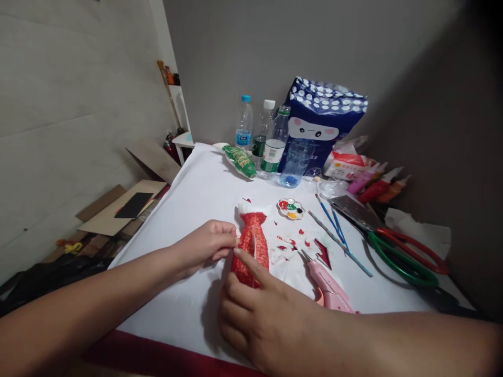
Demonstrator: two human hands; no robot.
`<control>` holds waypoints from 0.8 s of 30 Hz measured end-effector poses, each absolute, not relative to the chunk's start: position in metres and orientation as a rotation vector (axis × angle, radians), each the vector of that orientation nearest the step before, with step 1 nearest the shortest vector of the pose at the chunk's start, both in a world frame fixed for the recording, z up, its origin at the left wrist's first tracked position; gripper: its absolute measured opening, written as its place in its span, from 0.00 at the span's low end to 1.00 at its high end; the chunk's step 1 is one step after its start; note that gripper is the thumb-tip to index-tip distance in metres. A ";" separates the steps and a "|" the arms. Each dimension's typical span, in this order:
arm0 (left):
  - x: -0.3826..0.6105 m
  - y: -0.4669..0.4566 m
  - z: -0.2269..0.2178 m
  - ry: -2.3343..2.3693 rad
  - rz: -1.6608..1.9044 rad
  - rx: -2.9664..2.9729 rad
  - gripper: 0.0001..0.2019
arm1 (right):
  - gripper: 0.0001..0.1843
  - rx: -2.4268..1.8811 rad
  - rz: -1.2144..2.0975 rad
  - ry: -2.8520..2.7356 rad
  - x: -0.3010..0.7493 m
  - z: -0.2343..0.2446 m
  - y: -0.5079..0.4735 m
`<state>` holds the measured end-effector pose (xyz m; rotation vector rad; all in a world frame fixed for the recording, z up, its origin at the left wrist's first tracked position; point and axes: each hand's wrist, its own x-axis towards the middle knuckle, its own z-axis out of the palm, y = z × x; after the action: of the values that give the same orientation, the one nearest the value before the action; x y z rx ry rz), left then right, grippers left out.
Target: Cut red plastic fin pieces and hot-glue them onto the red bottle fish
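1. The right hand [267, 319] lies nearest the camera on the white surface [188, 309], fingers curled loosely and holding nothing, with the index finger stretched out so its tip presses the left edge of the red glittery piece [251, 248].
2. The left hand [208, 245] sits just beyond it, fingertips pinched together on that same edge, close beside the right index tip.
3. The step in hand looks like pressing a seam or trim flat along the piece; I judge the next move calls for steady pressure and small shifts along the edge.
4. Just right of the right hand lies a pink glue gun [328, 288], with red scraps [322, 251] beyond it.
5. Further off sit a paint palette [291, 208], brushes [334, 222] and large scissors [396, 246].
6. Farthest from the hands stand water bottles [275, 140] and a blue spotted bag [322, 118].
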<state>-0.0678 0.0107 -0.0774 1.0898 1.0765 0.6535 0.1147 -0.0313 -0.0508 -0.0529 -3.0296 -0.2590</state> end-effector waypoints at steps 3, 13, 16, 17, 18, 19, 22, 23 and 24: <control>-0.068 0.011 -0.079 1.079 0.654 1.110 0.13 | 0.15 -0.060 -0.254 -3.027 0.114 -0.052 -0.031; -0.070 0.010 -0.083 1.070 0.651 1.133 0.14 | 0.15 -0.076 -0.271 -3.019 0.116 -0.050 -0.032; -0.071 0.012 -0.080 1.051 0.629 1.126 0.14 | 0.15 -0.084 -0.288 -3.025 0.118 -0.051 -0.032; -0.071 0.012 -0.079 1.045 0.620 1.123 0.14 | 0.15 -0.088 -0.294 -3.024 0.118 -0.052 -0.033; -0.071 0.013 -0.079 1.038 0.610 1.120 0.14 | 0.15 -0.091 -0.297 -3.021 0.119 -0.053 -0.033; -0.072 0.013 -0.078 1.030 0.598 1.117 0.14 | 0.15 -0.094 -0.302 -3.017 0.120 -0.054 -0.034; -0.074 0.016 -0.077 1.007 0.559 1.106 0.11 | 0.16 -0.102 -0.325 -3.004 0.122 -0.055 -0.034; -0.076 0.017 -0.076 1.001 0.546 1.102 0.10 | 0.17 -0.110 -0.337 -2.997 0.123 -0.056 -0.034; -0.077 0.018 -0.076 0.996 0.532 1.097 0.08 | 0.17 -0.116 -0.350 -2.992 0.125 -0.056 -0.034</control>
<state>-0.0770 0.0176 -0.0764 1.0973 0.9960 0.5324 0.1245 -0.0342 -0.0560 -0.1157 -2.9916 -0.3504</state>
